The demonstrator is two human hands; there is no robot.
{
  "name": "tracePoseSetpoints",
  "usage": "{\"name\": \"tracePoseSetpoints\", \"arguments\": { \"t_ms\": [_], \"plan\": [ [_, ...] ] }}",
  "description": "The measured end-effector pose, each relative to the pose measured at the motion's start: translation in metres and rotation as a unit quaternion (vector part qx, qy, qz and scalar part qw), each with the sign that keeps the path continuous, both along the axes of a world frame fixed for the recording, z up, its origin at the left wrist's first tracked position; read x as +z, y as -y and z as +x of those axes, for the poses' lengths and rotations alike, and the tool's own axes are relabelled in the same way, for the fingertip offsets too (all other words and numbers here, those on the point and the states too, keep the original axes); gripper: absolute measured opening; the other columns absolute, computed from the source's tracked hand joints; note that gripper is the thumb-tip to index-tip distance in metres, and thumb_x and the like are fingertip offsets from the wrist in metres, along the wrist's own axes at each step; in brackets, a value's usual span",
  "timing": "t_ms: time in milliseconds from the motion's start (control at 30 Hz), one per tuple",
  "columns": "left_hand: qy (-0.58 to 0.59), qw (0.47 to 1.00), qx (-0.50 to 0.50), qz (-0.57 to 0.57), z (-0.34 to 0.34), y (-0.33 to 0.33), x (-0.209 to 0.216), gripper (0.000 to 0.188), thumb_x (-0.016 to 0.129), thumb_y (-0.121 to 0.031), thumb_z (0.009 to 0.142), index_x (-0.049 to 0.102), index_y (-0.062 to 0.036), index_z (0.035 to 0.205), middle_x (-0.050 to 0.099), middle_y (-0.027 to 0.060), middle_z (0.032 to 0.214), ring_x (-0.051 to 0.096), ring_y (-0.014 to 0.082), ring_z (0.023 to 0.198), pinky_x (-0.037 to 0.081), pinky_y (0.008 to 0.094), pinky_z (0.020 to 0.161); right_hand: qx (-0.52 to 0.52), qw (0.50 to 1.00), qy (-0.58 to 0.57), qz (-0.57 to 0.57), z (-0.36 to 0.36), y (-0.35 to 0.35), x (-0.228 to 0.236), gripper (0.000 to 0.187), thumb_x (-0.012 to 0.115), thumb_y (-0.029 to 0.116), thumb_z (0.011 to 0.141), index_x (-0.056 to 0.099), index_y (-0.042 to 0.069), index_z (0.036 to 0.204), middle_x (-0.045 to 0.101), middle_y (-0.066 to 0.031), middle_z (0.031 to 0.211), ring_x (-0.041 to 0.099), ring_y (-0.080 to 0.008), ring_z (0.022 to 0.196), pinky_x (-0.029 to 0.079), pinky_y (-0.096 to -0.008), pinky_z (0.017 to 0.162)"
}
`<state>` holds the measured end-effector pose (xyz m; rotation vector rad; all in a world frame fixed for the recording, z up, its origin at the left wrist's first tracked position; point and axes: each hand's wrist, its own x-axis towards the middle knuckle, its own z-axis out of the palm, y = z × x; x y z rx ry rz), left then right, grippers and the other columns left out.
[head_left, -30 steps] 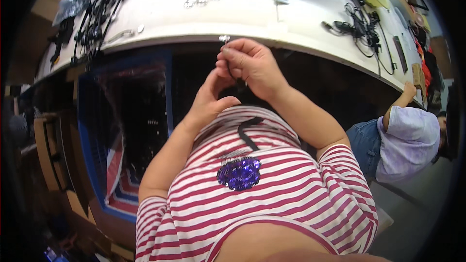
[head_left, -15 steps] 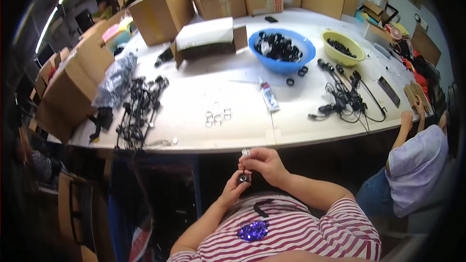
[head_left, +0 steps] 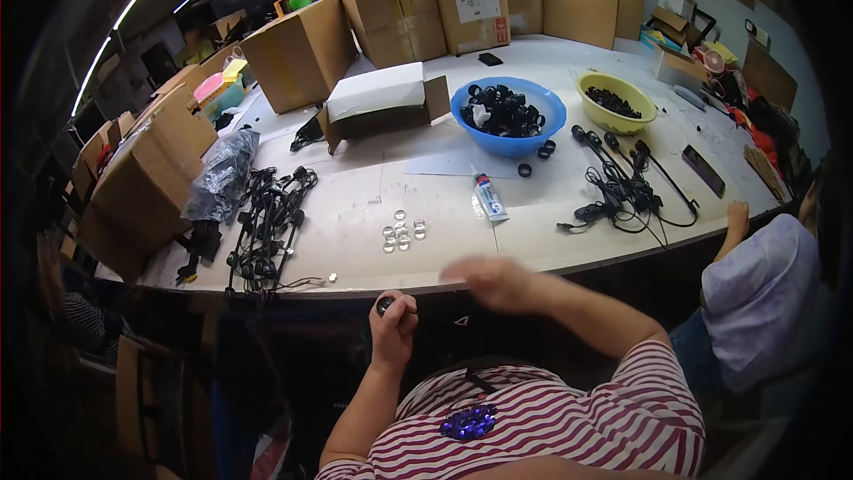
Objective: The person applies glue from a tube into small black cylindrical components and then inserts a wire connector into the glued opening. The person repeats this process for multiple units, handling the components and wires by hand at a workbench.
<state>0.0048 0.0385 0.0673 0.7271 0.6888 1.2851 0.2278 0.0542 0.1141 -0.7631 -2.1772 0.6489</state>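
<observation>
Near the table's front edge, my left hand [head_left: 393, 327] is closed around a small round black part [head_left: 384, 305], its dark ringed end facing up. My right hand [head_left: 493, 283] is to the right of it, over the table edge and smeared by motion, so its fingers and anything in them cannot be made out. Several clear round lenses [head_left: 403, 236] lie in a loose cluster on the white table [head_left: 355, 258] beyond my hands. A white and blue tube [head_left: 489, 197] lies to their right, its nozzle pointing away.
Tangled black cabled lamps lie left [head_left: 267, 222] and right [head_left: 622, 182]. Farther back stand a blue basin [head_left: 511, 144] of black rings and a yellow bowl [head_left: 617, 123] of small dark parts. Cardboard boxes [head_left: 302, 53] line the back; another person [head_left: 755, 293] is at the right.
My hands, together before with a small clear piece in the right fingers, have come apart. The left moved left and up with the black part; the right swings over the table edge.
</observation>
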Motion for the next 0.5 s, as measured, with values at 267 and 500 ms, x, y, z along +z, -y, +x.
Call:
{"name": "tracePoseSetpoints", "arguments": {
  "t_ms": [267, 500],
  "plan": [
    [-0.071, 0.993, -0.045, 0.079, 0.015, 0.005, 0.023, 0.009, 0.062, -0.003, 0.077, 0.053, -0.0055, 0.078, 0.049, -0.0034, 0.065, 0.038, 0.0024, 0.055, 0.028, 0.0169, 0.051, -0.462, 0.847, 0.245, -0.092, 0.049, -0.106, -0.006, 0.039, 0.061, 0.037, 0.077, 0.054, 0.006, 0.101, 0.056, -0.0157, 0.105, 0.057, -0.0286, 0.096, 0.045, -0.0391, 0.079],
    [-0.166, 0.983, -0.029, 0.074, 0.010, -0.011, 0.029, 0.012, 0.067, -0.002, 0.075, 0.057, -0.0044, 0.080, 0.050, -0.0044, 0.070, 0.044, 0.0028, 0.062, 0.034, 0.0164, 0.056, -0.441, 0.871, 0.136, -0.166, 0.059, -0.119, -0.010, 0.032, 0.065, 0.035, 0.073, 0.061, 0.006, 0.086, 0.063, -0.0104, 0.082, 0.060, -0.0257, 0.080, 0.046, -0.0357, 0.071]
  ]
}}
